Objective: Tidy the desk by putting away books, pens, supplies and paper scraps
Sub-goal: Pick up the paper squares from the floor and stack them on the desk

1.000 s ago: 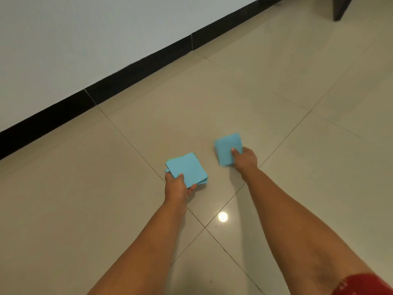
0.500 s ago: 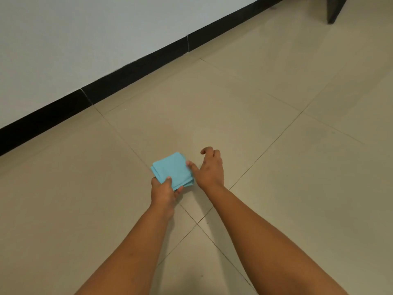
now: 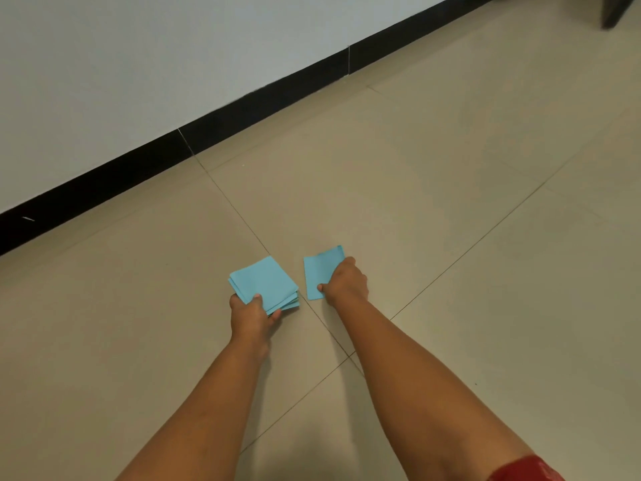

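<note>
Beige floor tiles [image 3: 451, 203] spread ahead of both hands. The left hand [image 3: 250, 315] grips a stack of blue papers [image 3: 264, 285] (thumb on top). Just right of it, the right hand [image 3: 347, 282], empty and beside the stack half a second ago, now pinches a separate blue sheet [image 3: 321, 270].

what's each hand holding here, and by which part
Left hand grips a stack of blue paper squares at its near edge. Right hand pinches a single blue sheet by its right side.
</note>
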